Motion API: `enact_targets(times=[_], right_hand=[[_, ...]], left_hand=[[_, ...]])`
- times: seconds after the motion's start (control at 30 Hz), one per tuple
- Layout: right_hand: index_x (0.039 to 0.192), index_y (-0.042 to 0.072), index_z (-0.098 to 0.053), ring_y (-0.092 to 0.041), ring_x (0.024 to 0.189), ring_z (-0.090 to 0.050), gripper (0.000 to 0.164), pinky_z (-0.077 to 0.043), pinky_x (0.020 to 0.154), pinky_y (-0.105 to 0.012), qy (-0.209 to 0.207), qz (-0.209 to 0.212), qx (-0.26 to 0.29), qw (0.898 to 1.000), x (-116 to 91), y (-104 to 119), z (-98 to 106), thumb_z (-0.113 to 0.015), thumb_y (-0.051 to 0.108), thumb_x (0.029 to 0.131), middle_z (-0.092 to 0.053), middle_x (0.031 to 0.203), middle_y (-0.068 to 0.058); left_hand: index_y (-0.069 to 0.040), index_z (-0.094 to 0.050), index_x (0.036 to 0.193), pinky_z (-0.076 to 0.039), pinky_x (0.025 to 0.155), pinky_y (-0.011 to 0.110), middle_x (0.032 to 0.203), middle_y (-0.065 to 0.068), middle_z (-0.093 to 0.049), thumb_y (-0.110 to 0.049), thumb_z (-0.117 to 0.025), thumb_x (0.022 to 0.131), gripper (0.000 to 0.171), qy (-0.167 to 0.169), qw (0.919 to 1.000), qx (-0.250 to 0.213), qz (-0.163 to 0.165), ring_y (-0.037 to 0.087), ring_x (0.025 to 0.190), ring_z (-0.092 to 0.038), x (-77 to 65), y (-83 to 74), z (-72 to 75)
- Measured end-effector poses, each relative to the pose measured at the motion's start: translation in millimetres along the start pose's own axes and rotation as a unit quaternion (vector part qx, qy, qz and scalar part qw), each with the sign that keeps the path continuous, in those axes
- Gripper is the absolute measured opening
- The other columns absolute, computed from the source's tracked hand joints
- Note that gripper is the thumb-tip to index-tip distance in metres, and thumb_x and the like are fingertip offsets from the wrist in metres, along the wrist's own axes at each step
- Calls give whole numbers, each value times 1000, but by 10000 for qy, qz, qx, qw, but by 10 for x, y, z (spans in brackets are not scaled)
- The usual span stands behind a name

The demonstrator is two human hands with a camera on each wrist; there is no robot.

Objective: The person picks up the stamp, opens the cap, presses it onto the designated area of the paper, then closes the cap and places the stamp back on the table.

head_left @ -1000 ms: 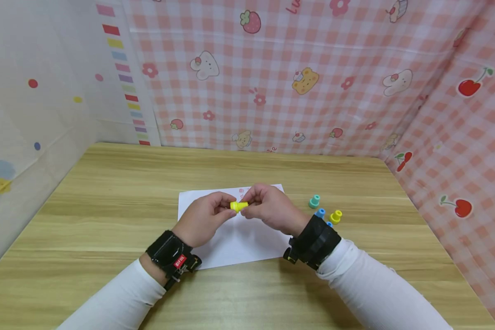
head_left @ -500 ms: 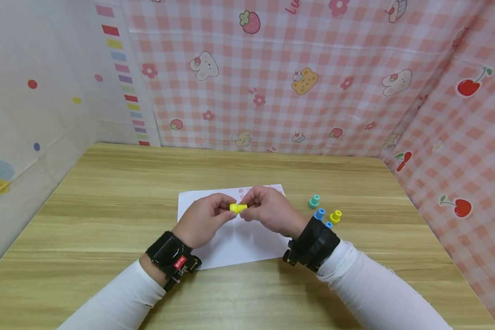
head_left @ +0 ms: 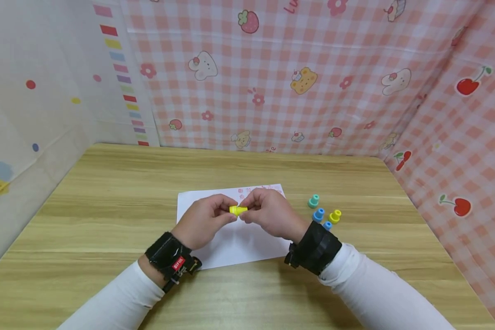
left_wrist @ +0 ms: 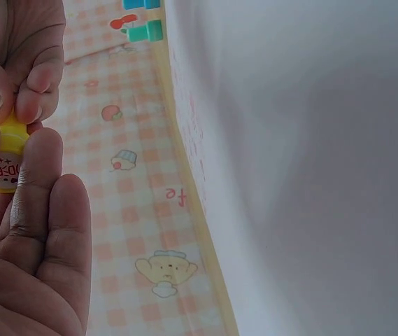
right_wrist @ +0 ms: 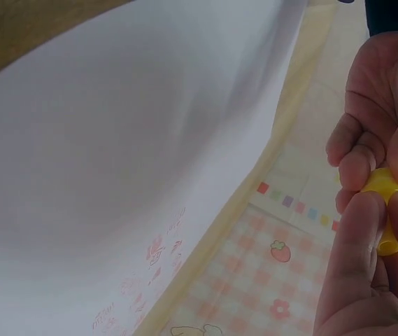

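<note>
A yellow stamp (head_left: 238, 210) is held sideways above a white sheet of paper (head_left: 231, 245) in the head view. My left hand (head_left: 203, 222) pinches its wide end between thumb and fingers. At the narrow end, my right hand (head_left: 273, 213) grips it the same way. The left wrist view shows a label or face with red characters on the stamp (left_wrist: 11, 140). In the right wrist view fingers cover much of the yellow body (right_wrist: 386, 180). Small red prints (head_left: 241, 190) run along the paper's far edge, partly hidden behind the right hand.
To the right of the paper stand a green stamp (head_left: 313, 201), a blue stamp (head_left: 318, 215), another blue stamp (head_left: 327, 225) close to the right wristband, and a second yellow stamp (head_left: 335, 217). Patterned cloth (head_left: 268, 59) hangs behind the wooden table (head_left: 119, 192).
Both hands have come slightly nearer the person with the yellow stamp between them. More of the red prints and of the blue stamps shows now.
</note>
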State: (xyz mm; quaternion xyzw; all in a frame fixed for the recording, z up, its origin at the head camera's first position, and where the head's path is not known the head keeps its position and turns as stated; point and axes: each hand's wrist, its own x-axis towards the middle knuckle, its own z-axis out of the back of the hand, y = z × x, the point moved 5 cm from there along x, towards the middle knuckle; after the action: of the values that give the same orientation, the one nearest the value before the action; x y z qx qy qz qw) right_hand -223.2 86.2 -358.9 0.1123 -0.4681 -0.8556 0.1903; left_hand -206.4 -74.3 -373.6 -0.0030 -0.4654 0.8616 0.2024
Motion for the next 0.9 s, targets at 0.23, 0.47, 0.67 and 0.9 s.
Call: enact_targets(times=[0.23,0.47,0.67,0.9], right_hand=[[84,18,-67,-15,69,-58,13,-48,58,-30,-16,98,-191,9998,-15,1,-5,-74,9,78,-65,80,2],[85,20,-67,-14,68,-58,13,-49,58,-31,-40,55,-440,9990,-21,-3,-16,-74,10,80,-65,79,4],[87,19,-67,-11,67,-55,11,-50,57,-28,-145,429,-887,9950,-38,42,18,-72,11,82,-63,78,6],[96,16,-66,-13,66,-53,10,-48,57,-30,-567,526,-1324,9882,-78,73,303,-68,13,87,-63,80,5]], left_hand=[[-24,-63,100,-50,61,35,79,-10,-63,-23,-70,85,16,26,9999,110,-55,7,71,-55,-8,-19,-17],[-25,-63,101,-49,60,34,79,-10,-62,-25,-69,86,16,81,9997,208,-31,8,70,-55,-21,-35,-29],[-26,-62,108,-52,68,31,93,-11,-63,-25,-67,88,20,332,9994,124,-3,2,79,-57,-19,-42,-53],[-23,-52,129,-50,82,35,114,-1,-63,-40,-63,89,45,708,9958,535,235,0,94,-56,-33,-26,-38]])
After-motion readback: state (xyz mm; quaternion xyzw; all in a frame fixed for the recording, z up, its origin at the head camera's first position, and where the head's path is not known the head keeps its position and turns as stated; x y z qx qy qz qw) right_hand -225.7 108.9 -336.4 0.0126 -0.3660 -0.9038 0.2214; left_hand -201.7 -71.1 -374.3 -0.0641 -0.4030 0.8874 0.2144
